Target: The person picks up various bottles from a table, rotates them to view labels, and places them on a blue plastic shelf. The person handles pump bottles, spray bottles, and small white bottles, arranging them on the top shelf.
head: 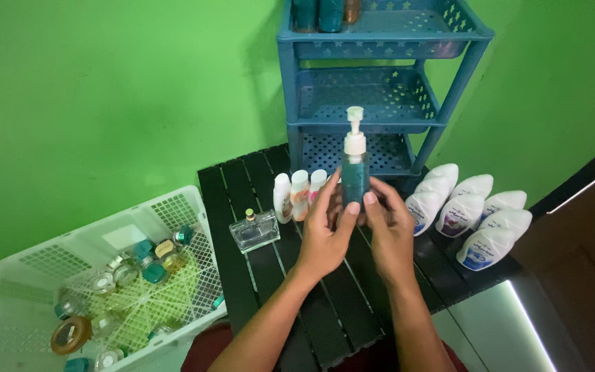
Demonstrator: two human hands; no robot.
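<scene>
Room: green walls are wrapping round a black slatted table [270, 275], with a blue three-tier rack [380, 96] standing at its far edge.
Hands: left hand [321, 238] and right hand [388, 234] are meeting mid-table, fingers closing together around a teal pump bottle [354, 172] and holding it upright above the slats.
Progress: by my reading the sorting is only getting going; the rack's top tier is carrying a few dark bottles [321, 14], while the middle and bottom tiers are showing nothing.
On the table: three small pastel bottles [299, 195] are standing just left of the hands, a clear glass perfume bottle [254, 231] farther left, six white squeeze bottles [473, 213] lying in rows on the right.
Basket: a white crate [36, 289] at near left is holding mixed little jars and perfume bottles.
</scene>
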